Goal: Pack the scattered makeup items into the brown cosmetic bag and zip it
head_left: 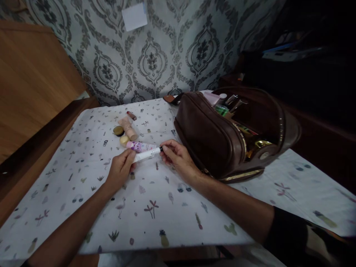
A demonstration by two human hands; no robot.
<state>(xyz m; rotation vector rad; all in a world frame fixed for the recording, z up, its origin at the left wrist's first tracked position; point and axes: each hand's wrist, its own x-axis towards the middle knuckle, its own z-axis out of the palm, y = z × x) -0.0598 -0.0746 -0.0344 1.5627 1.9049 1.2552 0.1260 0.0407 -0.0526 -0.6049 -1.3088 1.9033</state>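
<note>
Left hand pinches white tube; right hand holds its black end by fingertips, over patterned cloth near brown bag. Judged step: two-handed handling; next move calls for steady grip.

One bag, one white tube, two loose round containers.

On the desk, the bag stands right of the held tube, behind which lie a second tube and, farther back, more cosmetics.
</note>
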